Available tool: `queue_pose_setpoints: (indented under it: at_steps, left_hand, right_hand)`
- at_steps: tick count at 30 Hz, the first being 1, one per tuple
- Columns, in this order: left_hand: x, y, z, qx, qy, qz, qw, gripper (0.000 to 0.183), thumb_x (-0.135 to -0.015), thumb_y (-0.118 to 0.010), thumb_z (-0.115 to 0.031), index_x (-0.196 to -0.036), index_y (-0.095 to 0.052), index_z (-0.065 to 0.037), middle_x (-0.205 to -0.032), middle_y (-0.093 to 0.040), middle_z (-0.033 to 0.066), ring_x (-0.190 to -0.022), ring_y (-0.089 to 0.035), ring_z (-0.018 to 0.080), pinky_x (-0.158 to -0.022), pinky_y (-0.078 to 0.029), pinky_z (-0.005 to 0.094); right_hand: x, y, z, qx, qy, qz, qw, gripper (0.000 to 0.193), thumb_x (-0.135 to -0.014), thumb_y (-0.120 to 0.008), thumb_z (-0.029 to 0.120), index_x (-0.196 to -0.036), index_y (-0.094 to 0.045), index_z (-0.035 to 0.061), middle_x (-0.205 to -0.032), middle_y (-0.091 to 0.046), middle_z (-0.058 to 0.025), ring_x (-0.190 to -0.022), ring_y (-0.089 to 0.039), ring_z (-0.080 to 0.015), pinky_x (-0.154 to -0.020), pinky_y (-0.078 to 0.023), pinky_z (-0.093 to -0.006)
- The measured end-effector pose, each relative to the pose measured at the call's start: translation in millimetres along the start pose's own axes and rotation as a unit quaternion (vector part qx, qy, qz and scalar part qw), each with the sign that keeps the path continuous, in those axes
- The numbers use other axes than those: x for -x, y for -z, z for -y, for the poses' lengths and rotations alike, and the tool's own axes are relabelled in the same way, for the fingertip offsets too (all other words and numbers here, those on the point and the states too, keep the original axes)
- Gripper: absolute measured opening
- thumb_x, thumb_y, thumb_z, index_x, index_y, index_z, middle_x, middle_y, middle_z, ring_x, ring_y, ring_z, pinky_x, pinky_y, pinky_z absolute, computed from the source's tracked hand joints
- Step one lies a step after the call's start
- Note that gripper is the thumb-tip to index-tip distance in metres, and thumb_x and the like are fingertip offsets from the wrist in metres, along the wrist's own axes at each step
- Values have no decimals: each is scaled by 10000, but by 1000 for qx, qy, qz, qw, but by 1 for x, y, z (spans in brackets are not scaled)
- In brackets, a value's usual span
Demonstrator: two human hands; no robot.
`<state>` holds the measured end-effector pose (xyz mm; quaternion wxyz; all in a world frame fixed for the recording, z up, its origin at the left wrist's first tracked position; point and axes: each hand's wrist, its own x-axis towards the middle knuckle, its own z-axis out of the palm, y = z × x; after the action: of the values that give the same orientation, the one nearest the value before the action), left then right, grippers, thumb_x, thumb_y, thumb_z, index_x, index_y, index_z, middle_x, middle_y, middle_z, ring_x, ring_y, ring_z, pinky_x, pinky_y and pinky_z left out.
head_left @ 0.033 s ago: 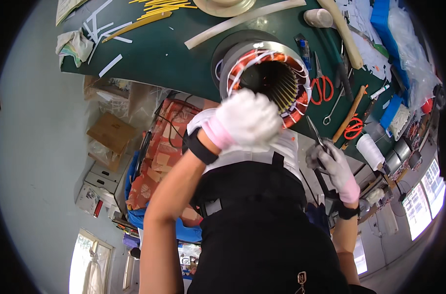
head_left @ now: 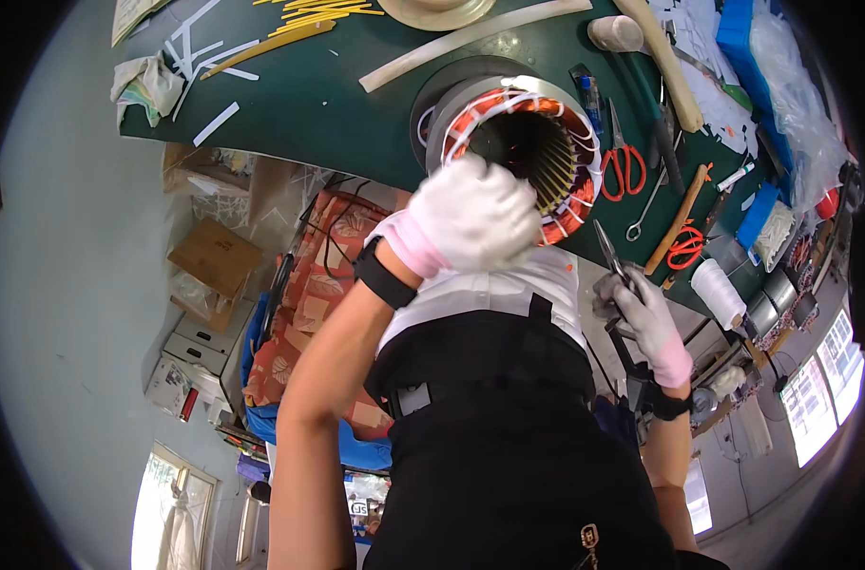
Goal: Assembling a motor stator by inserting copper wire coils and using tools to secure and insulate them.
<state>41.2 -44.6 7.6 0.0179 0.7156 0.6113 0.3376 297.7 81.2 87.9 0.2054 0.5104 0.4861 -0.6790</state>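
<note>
A motor stator (head_left: pixel 451 100) with copper windings (head_left: pixel 582 209) laced in white cord stands at the table's near edge, its slotted bore facing up. My left hand (head_left: pixel 478 214), in a white glove with a pink cuff, is curled closed over its near left rim. Those fingers are slightly blurred, and whatever they hold is hidden. Lower right of the stator, my gloved right hand (head_left: pixel 653 321) grips a slim pointed metal tool (head_left: pixel 607 249), like scissors or long-nose pliers. Its tip points up and left, apart from the windings.
Red-handled scissors (head_left: pixel 624 169), a mallet (head_left: pixel 616 34) and a wooden stick (head_left: pixel 678 220) lie right of the stator. A cone of white thread (head_left: pixel 719 294) stands at the table's right edge. Yellow strips (head_left: pixel 309 13) and a rag (head_left: pixel 147 87) lie far left. A patterned chair (head_left: pixel 299 313) is below.
My left hand has shifted slightly left along the stator's near rim, still curled. My right hand keeps the pointed tool in nearly the same place.
</note>
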Motion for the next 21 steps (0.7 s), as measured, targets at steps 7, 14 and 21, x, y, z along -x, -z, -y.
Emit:
queue_pose_setpoints:
  at_steps: [7,14,21]
  left_hand:
    - [22,-7,2,69,362,-179,912,573,-691,-629,-148,-1232,-454,-78,-1277,-428,178,-1170,-394,377,-990,-319,463]
    - [12,-20,5,217,403,-220,861,506,-723,-476,-98,-1227,-500,-81,-1197,-503,169,-1135,-436,356,-1006,-335,415]
    - [9,-22,18,274,399,-226,845,437,-710,-508,-140,-1135,-562,-54,-1070,-553,159,-1024,-476,359,-947,-377,408]
  right_hand:
    - [-76,-1,-72,354,270,-126,887,171,-874,-485,140,-851,-505,-28,-835,-544,-186,-779,-544,-348,-698,-437,-394]
    - [-134,19,-93,305,233,-253,888,161,-869,-489,157,-851,-539,5,-769,-560,-206,-773,-560,-383,-693,-435,-417]
    - [-151,46,-84,306,219,-244,894,193,-883,-493,176,-877,-548,-9,-756,-546,-185,-734,-558,-326,-696,-434,-380]
